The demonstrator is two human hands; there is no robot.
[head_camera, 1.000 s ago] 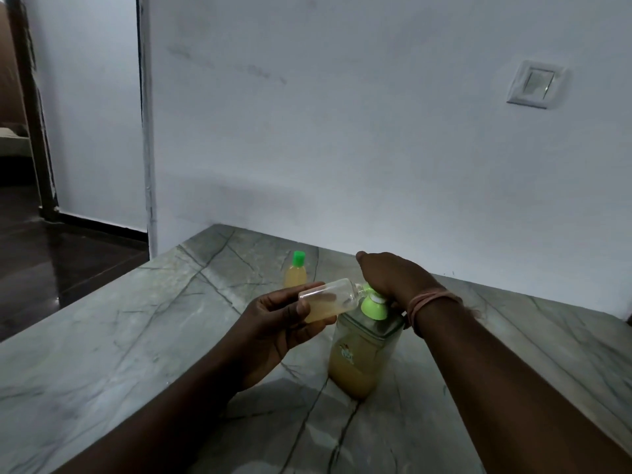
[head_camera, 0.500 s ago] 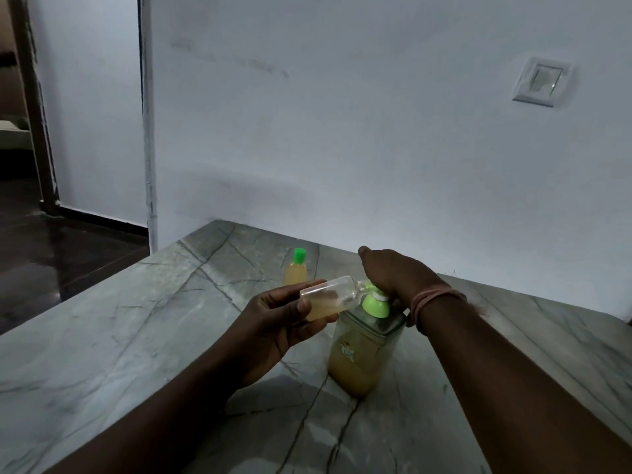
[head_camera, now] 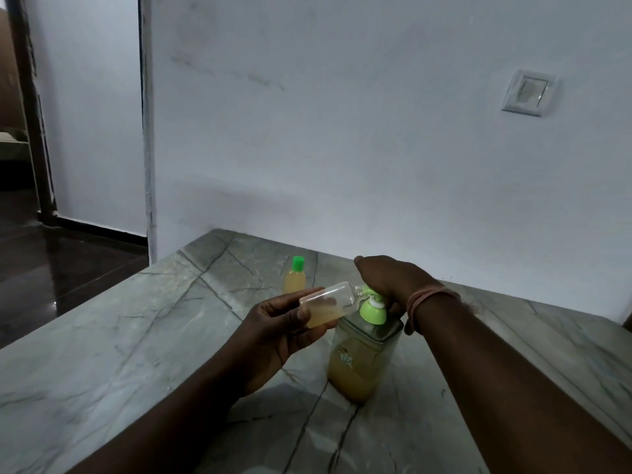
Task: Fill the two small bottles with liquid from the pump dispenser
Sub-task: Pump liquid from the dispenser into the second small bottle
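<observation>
Between the thumb and curled fingers of the left hand an uncapped small bottle is gripped, tipped nearly on its side with its open neck pointed right at the green spout of the pump dispenser. Pale yellow liquid is seen pooled along the lower side of this tilted bottle. On the green pump head the right hand is laid palm down, its fingers bent over the top; a pinkish thread band is worn on that wrist. The dispenser is stood upright near the middle of the grey marble table, roughly half filled with yellow liquid. Farther back and slightly left, a second small bottle with a green cap is stood, filled, well apart from both hands. On the white wall at far right a switch plate is mounted.
</observation>
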